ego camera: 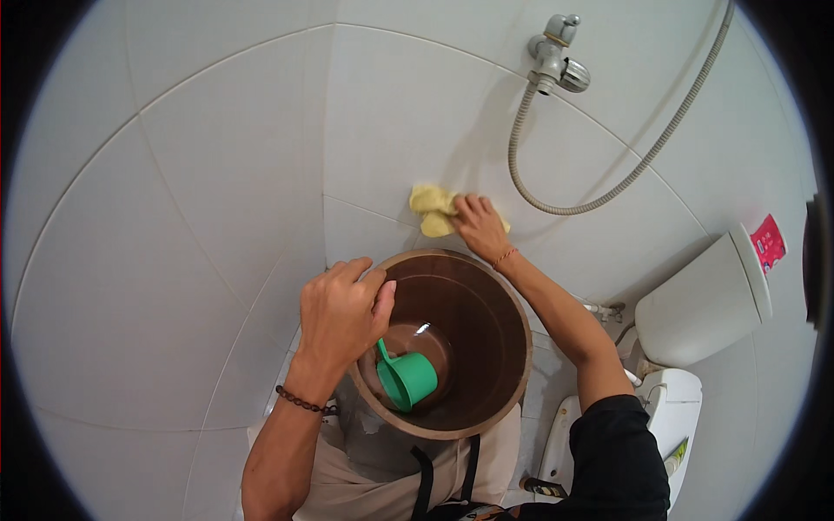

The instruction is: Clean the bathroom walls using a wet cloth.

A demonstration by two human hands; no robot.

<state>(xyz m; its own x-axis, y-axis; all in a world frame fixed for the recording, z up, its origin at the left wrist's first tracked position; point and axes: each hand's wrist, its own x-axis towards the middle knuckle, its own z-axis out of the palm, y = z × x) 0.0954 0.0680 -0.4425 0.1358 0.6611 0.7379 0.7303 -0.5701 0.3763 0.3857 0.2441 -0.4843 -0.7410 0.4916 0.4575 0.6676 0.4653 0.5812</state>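
Note:
A yellow cloth (431,200) is pressed against the white wall tiles under my right hand (481,225), whose fingers are bent over it. Below stands a large brown plastic tub (485,312) with a little water at its bottom. Inside it a green plastic dipper (417,381) lies tilted, its handle pointing up toward the tub's left side. My left hand (342,306) is at the tub's left rim, fingers bent and thumb over the inside. Whether it touches the rim is hidden, and I see nothing held in it.
A chrome tap (554,62) with a looping metal shower hose (642,166) is on the wall. To the right are a toilet cistern (694,299), bearing a red packet (769,243), and the toilet (677,397). A dark bottle or tube (544,487) lies near the toilet.

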